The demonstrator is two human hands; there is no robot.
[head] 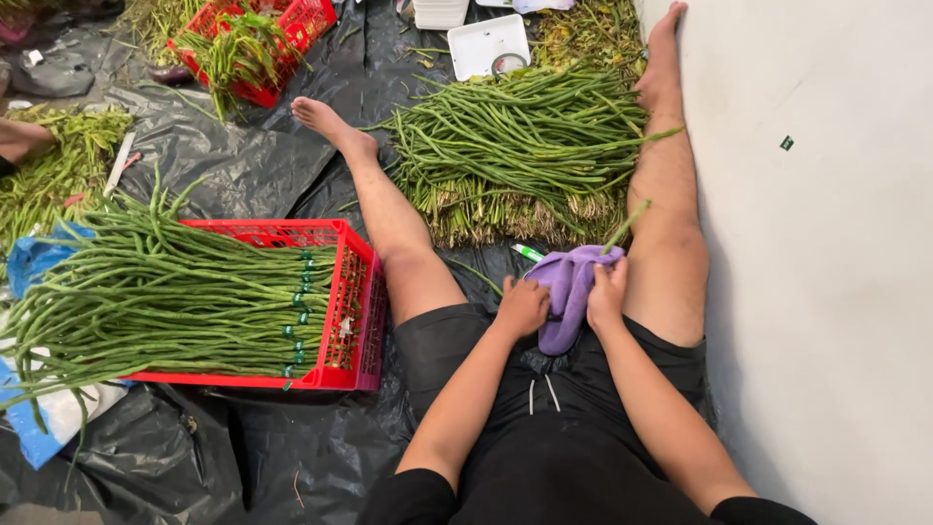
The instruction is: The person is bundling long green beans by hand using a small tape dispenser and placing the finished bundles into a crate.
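Purple cloth (569,292) lies bunched on the lap btwn the thighs, both hands on it: left hand (523,307) curled into a fist pressing its left edge, right hand (606,295) pinching the cloth's right side w/ a thin green stalk (625,226) sticking up just above. Just ahead, loose pile of long beans (515,146) on black plastic sheet (233,165). To the left, red crate (355,301) w/ bundled beans, green tape bands at the ends. Far end: white rectangular tray (481,44). Small green sticker (786,143) on pale floor, right.

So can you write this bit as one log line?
left hand: on purple cloth | right hand: gripping cloth | loose beans: ahead | bundled beans: in red crate
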